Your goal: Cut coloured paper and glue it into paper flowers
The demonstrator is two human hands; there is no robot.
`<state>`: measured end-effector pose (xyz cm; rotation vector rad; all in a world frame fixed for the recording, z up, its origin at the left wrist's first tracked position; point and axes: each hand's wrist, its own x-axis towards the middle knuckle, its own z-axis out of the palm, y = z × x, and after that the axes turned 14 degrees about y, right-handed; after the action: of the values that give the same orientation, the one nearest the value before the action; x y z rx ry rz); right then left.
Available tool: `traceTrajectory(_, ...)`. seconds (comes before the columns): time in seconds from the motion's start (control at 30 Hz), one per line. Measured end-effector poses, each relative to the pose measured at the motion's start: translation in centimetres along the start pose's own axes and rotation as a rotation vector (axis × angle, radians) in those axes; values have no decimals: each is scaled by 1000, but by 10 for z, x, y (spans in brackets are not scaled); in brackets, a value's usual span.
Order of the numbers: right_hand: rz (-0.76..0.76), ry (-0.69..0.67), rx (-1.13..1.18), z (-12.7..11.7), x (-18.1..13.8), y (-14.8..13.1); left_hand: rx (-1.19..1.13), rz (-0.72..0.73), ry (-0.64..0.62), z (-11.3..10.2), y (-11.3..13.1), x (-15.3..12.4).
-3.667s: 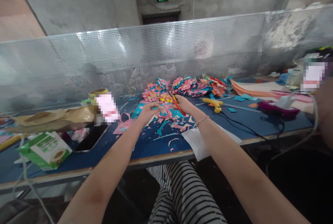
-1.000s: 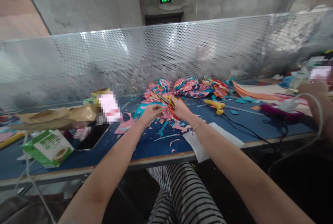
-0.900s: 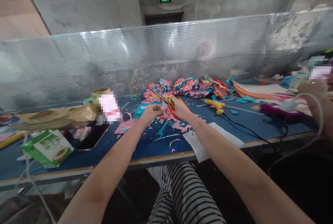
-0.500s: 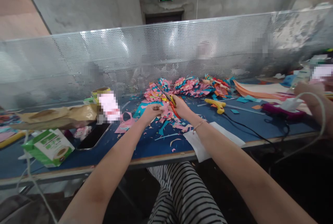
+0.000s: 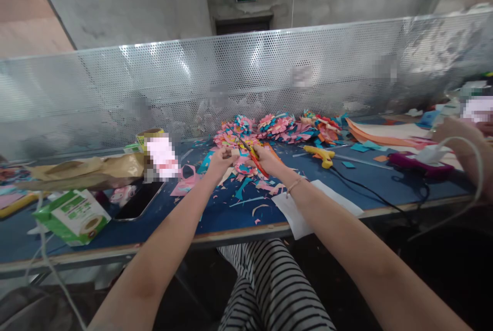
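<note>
My right hand point(image 5: 268, 161) grips red-handled scissors point(image 5: 252, 156) whose blades point up and to the left over a blue table point(image 5: 215, 213). My left hand point(image 5: 220, 159) pinches a small piece of coloured paper point(image 5: 234, 152) right at the blades. Under both hands lies a pink paper flower point(image 5: 246, 167) amid several paper scraps point(image 5: 246, 187). Just behind them sits a row of finished multicoloured paper flowers point(image 5: 277, 127).
A yellow glue gun point(image 5: 319, 154) with a black cord lies to the right, near a purple device point(image 5: 414, 163) and another person's arm point(image 5: 468, 149). On the left are a green carton point(image 5: 73, 216), a phone point(image 5: 134, 202) and a brown paper bag point(image 5: 84, 171). A perforated metal screen point(image 5: 246, 84) backs the table.
My left hand has lifted slightly and closed tighter on the paper piece. The scissors have swung their blades a little from pointing left toward pointing up.
</note>
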<state>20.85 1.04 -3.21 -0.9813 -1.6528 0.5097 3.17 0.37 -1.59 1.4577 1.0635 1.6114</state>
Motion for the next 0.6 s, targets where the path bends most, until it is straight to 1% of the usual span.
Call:
traceTrajectory(0.1,26,46,115,1,3,3,14,42,-3,-1,1,0)
traceTrajectory(0.17,41,62,146,1,4,3,7,46,-8,-1,2,0)
traceTrajectory(0.27,60,80,170,0,3,2,5,10,-19,0,1,-1)
traceTrajectory(0.43,68,173,281,2,0,1,6,-46,-68,3,0,-4)
traceTrajectory(0.53,89,181,346,6,1,2,-24,-60,-67,4,1,-6)
traceTrajectory(0.6,107,180,334,8,3,3,-53,-77,-65,4,1,-7)
